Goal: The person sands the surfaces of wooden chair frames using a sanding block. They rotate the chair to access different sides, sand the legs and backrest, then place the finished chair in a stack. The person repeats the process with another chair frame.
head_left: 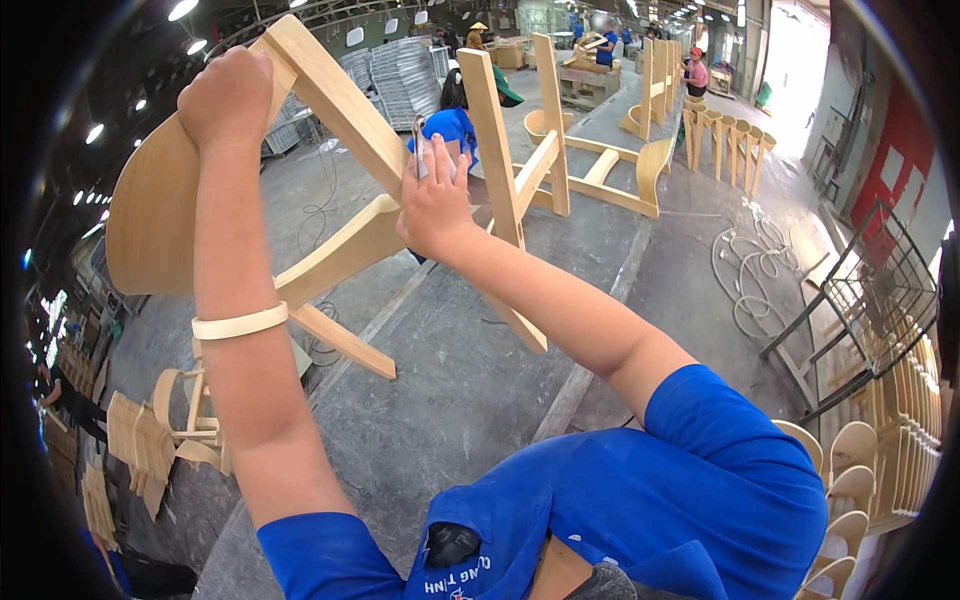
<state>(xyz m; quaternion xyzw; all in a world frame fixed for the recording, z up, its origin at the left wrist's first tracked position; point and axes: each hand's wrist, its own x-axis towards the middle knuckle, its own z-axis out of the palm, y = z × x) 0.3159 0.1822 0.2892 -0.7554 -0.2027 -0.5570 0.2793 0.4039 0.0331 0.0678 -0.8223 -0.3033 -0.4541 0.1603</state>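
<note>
A pale wooden chair frame (pixel 335 95) is tilted up in front of me, with a broad curved backrest (pixel 150 220) on its left. My left hand (pixel 228 95) is closed in a fist round the frame's top corner, where the backrest meets a straight bar. At the bar's lower end, my right hand (pixel 437 200) presses a small pale, folded pad (pixel 425 160) against the wood. Its fingers lie over the pad, whose kind I cannot make out. Below the hands, a curved rail (pixel 340 250) and a leg (pixel 345 340) of the frame slant downward.
Beyond my right hand, another wooden chair frame (pixel 487 130) lies with its legs up on the long grey work surface (pixel 450 400). A person in blue (pixel 450 130) works just behind. Stacked curved wooden parts (pixel 855 490) and a black metal rack (pixel 860 300) stand at right; a hose (pixel 745 270) lies coiled nearby.
</note>
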